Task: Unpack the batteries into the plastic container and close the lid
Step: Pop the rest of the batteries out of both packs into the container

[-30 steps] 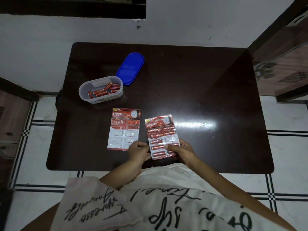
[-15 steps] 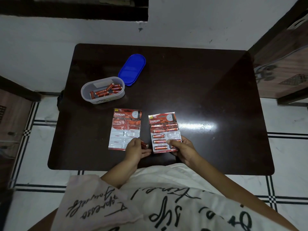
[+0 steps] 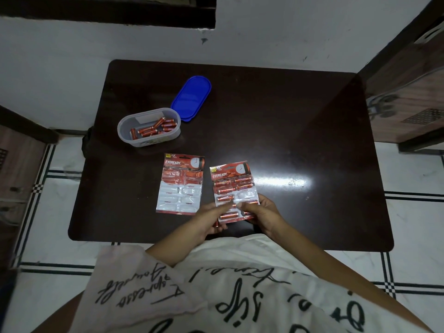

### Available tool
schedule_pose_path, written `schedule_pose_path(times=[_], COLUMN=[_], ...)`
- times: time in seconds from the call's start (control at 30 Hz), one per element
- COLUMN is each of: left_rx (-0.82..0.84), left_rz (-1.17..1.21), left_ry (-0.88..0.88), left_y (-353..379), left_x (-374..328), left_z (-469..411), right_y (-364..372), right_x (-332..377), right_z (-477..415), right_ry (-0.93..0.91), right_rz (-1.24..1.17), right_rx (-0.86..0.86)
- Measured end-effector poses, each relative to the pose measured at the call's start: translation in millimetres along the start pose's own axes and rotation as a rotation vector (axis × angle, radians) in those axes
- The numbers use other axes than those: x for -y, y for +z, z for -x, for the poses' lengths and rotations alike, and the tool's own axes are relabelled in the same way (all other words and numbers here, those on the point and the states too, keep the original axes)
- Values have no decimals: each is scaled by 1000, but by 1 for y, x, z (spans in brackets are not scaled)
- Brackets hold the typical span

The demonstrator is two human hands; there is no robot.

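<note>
The red card battery pack (image 3: 231,186) is pinched by the left hand (image 3: 206,219) and right hand (image 3: 262,212). The clear oval plastic tub (image 3: 153,141) is seen at eleven o'clock, nearer the left.

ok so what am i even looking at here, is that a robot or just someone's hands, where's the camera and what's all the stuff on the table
There is no machine here. It is a person, and the single picture comes from a camera worn on their head, looking down at their own hands.

On the dark table stands a clear plastic container with loose batteries inside. Its blue lid lies off, right beside it. Nearer the person lies a battery pack whose lower pockets look empty.

The left hand and right hand both hold a second pack, which has batteries in most of its pockets. Their fingers meet over its lower part, probably to work a battery out.
</note>
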State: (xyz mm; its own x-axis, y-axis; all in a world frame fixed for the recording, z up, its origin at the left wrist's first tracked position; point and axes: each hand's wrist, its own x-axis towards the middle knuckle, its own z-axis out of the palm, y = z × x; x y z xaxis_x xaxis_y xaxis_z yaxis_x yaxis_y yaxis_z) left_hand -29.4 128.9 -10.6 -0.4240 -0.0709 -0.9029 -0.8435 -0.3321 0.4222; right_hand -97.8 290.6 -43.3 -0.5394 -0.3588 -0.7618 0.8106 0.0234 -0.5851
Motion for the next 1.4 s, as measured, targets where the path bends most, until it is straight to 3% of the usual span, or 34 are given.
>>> schedule_pose_path(times=[0.13, 0.47, 0.63, 0.73, 1.07, 1.4], left_rx=[-126, -182, -205, -217, -142, -100], left_rz=[-10, 30, -13, -5, 20, 47], left_ry=[32, 180, 219, 241, 233, 182], left_y=[6, 7, 6, 8, -3, -4], left_x=[2, 0, 3, 5, 3, 1], left_z=[-5, -24, -32, -34, -29, -29], right_y=[-2, 1, -3, -3, -3, 13], right_x=[-1, 2, 2, 3, 8, 4], right_z=[-2, -1, -8, -9, -11, -20], right_ry=[-8, 74, 222, 241, 215, 37], right_rz=[40, 93, -222, -288, 54, 145], right_rx=[-21, 45, -46, -63, 108, 7])
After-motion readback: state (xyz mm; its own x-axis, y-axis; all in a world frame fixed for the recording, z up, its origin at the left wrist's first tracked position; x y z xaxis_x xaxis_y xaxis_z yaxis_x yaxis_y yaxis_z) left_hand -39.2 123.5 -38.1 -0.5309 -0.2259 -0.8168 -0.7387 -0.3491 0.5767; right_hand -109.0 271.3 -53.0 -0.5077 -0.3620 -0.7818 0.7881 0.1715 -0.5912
